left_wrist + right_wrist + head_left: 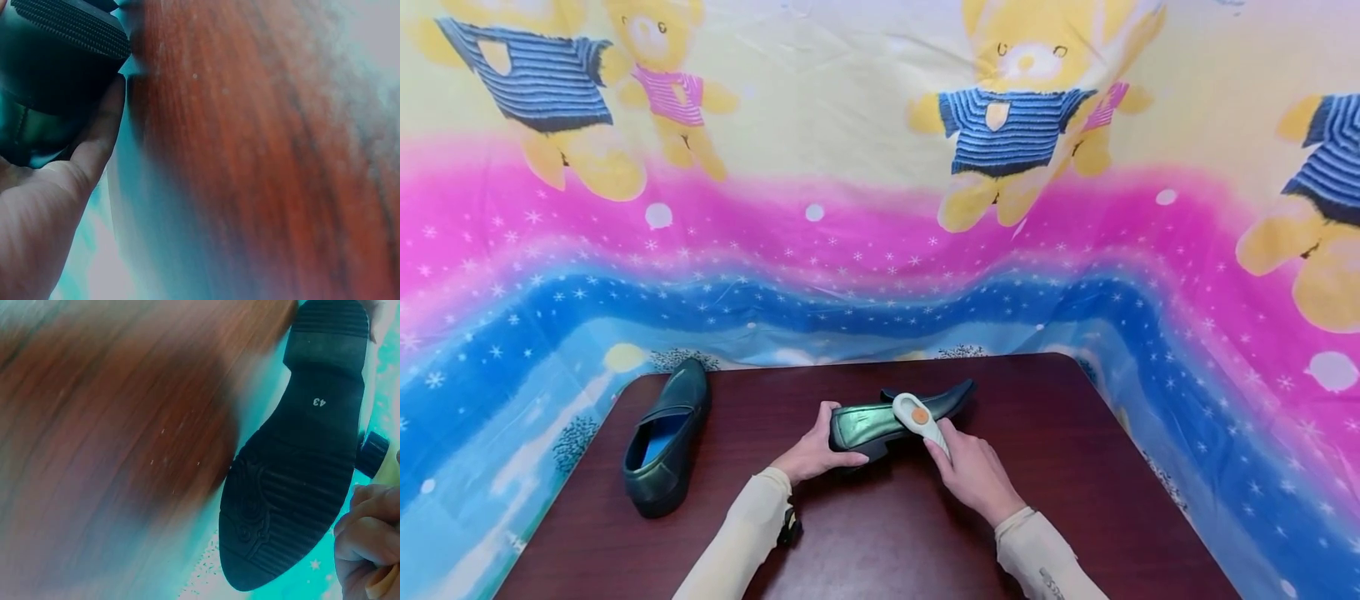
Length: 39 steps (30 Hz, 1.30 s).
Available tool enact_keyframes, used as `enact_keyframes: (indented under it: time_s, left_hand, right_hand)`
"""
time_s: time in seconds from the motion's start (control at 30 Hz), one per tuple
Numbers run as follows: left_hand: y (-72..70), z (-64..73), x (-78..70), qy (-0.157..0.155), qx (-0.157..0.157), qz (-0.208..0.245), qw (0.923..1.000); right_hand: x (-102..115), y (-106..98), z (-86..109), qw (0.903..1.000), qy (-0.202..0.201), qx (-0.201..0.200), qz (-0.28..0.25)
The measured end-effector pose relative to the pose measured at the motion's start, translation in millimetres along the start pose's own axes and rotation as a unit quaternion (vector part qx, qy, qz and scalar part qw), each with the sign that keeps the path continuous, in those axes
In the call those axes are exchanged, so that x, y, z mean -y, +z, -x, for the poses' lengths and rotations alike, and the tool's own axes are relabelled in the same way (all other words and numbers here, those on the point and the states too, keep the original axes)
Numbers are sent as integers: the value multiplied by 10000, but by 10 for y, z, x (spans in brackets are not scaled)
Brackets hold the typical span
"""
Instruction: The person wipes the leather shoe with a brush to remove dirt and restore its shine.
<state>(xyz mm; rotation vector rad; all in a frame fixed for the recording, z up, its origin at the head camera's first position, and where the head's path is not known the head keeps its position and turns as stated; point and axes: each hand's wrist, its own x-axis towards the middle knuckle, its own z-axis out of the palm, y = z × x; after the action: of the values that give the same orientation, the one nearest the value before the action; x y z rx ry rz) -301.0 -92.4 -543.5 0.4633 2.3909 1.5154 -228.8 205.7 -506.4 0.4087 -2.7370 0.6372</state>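
Observation:
A dark leather shoe (953,402) is held over the table, tilted, its toe pointing right and its shiny green insole turned up. My left hand (814,448) grips its heel end, thumb on the near side and fingers on the far side. The left wrist view shows the ridged heel (69,28) beside the thumb. In the right wrist view the black sole (306,444) bears the number 43. My right hand (979,473) holds the handle of a pale tool (917,415) with a rounded head and an orange disc, over the shoe's opening. The tool's underside is hidden in the head view.
A matching shoe (664,442) with a blue insole stands upright at the table's left. The dark red-brown table (880,542) has rounded far corners. A curtain (820,225) printed with bears hangs around the back and sides. A small black device (789,528) sits at the left wrist.

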Motion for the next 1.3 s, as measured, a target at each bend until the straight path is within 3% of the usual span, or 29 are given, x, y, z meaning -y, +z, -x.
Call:
enact_keyframes:
  time_s: [0.3,0.53,0.67,0.83,1.0,1.13,1.3]
  left_hand:
    - [17,-5,18,-11,22,42,10000]
    - [13,7,33,-81,28,-29,10000]
    - [6,3,21,-66,89,-67,9999]
    - [-2,0,2,-61,82,-68,9999]
    - [-8,1,16,-80,15,-83,9999]
    - [-4,-5,15,-67,22,-71,10000]
    - [7,-19,11,-101,-2,-146,9998]
  right_hand:
    - [-233,-112,-12,9997,72,-59,216]
    - [-605,-247,-59,9976,692,-18,55]
    - [-712,-274,-57,9956,936,87,-55]
    - [-548,-274,-59,9957,878,68,-269]
    - [-209,-220,-69,9975,426,275,-486]
    - [-34,-144,-94,9985,71,445,-298]
    - [-11,-77,-141,9994,-72,340,-10]
